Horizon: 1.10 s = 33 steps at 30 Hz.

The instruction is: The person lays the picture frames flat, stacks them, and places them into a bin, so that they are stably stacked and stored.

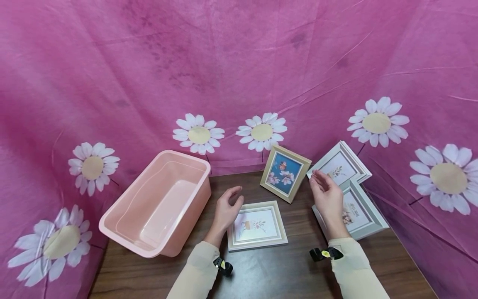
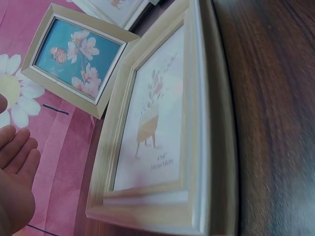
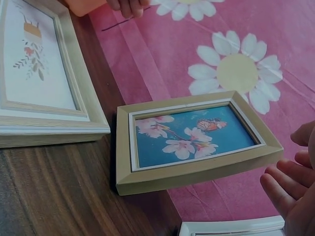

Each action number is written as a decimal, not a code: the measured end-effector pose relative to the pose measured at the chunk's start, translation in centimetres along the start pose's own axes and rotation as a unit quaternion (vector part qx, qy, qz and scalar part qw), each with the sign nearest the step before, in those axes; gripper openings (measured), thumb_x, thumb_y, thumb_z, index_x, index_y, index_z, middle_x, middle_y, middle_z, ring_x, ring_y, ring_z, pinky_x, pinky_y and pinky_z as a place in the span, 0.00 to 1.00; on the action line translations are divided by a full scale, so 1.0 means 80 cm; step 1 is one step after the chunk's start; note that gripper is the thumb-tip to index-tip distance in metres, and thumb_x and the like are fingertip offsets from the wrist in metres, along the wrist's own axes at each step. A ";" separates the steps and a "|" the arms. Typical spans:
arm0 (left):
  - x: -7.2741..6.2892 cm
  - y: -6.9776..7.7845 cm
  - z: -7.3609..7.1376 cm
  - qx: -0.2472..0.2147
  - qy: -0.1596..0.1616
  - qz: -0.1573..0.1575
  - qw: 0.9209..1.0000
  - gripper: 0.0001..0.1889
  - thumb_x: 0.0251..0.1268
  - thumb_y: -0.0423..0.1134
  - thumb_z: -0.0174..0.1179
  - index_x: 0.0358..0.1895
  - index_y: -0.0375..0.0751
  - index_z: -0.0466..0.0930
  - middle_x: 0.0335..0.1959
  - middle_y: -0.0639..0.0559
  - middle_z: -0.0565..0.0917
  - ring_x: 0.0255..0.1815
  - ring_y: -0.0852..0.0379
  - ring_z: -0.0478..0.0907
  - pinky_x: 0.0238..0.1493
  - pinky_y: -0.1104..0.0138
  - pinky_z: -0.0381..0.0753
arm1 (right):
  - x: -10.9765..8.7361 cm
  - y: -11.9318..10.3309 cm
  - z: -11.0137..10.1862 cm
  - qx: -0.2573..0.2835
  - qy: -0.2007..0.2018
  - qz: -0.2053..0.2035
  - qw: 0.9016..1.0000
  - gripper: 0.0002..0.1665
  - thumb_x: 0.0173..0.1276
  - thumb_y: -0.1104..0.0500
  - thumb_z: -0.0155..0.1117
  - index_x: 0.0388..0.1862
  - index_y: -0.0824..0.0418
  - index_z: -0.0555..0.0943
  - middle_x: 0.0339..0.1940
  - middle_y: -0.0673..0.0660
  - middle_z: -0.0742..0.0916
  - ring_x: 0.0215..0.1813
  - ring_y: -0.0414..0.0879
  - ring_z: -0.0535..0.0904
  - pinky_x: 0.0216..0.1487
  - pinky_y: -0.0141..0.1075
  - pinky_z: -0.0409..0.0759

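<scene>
sleeves [image 1: 198,265]: cream, wrist-length | wristbands [image 1: 316,254]: black | patches [image 1: 223,264]: yellow, one per wristband | left hand [image 1: 225,209], right hand [image 1: 330,202]: bare

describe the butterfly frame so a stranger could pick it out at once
In the head view, start from the pink tub on the wooden table. Go right, past the cream frame, to the tan-bordered frame near the pink backdrop. Its picture is blue, with butterfly and blossoms, while the cream frame and the two frames further right show whitish prints.
</scene>
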State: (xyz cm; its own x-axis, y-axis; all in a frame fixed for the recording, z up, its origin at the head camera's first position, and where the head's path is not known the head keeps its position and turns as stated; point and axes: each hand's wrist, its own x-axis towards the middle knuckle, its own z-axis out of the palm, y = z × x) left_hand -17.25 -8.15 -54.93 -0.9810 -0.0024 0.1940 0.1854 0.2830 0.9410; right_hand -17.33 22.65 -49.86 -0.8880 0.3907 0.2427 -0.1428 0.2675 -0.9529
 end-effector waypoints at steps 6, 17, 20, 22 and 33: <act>0.006 0.001 0.008 -0.006 -0.011 -0.002 1.000 0.21 0.73 0.33 0.64 0.66 0.32 0.83 0.65 0.36 0.87 0.69 0.35 0.83 0.75 0.46 0.79 | 0.009 0.002 0.002 0.003 0.007 0.006 1.000 0.24 0.79 0.65 0.65 0.69 0.73 0.81 0.65 0.71 0.87 0.52 0.22 0.82 0.55 0.14 0.79; 0.015 0.008 0.011 0.009 -0.033 -0.003 0.999 0.22 0.74 0.35 0.63 0.68 0.34 0.82 0.66 0.39 0.86 0.71 0.38 0.82 0.76 0.48 0.78 | 0.022 0.002 0.008 -0.049 0.013 0.009 0.999 0.25 0.79 0.65 0.65 0.71 0.72 0.80 0.67 0.71 0.87 0.63 0.46 0.89 0.56 0.12 0.77; 0.017 0.010 0.011 0.008 -0.039 -0.004 0.999 0.23 0.73 0.35 0.63 0.68 0.34 0.82 0.66 0.39 0.86 0.72 0.38 0.81 0.77 0.48 0.77 | 0.027 0.005 0.008 -0.055 0.006 0.010 0.998 0.26 0.79 0.65 0.65 0.72 0.72 0.79 0.68 0.71 0.86 0.68 0.62 0.85 0.56 0.11 0.76; 0.018 0.011 0.012 0.008 -0.044 -0.005 0.999 0.23 0.73 0.35 0.63 0.69 0.33 0.82 0.67 0.39 0.86 0.72 0.38 0.81 0.77 0.48 0.77 | 0.031 0.007 0.008 -0.050 0.003 0.007 0.999 0.26 0.79 0.65 0.64 0.72 0.74 0.77 0.69 0.72 0.85 0.69 0.67 0.83 0.55 0.11 0.76; 0.022 0.006 0.018 0.021 -0.054 0.004 0.998 0.22 0.75 0.36 0.63 0.67 0.34 0.83 0.66 0.38 0.87 0.71 0.36 0.81 0.75 0.46 0.78 | 0.051 0.020 0.012 -0.040 -0.006 -0.001 0.999 0.29 0.78 0.66 0.64 0.75 0.75 0.73 0.70 0.73 0.84 0.63 0.49 0.88 0.54 0.10 0.76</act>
State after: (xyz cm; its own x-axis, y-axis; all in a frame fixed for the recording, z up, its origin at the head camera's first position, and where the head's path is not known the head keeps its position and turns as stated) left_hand -19.00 -6.64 -54.50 -0.9805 0.1019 0.1682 0.1926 0.3234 0.9265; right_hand -21.62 23.81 -50.55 -0.8934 0.3789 0.2415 -0.1089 0.3388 -0.9345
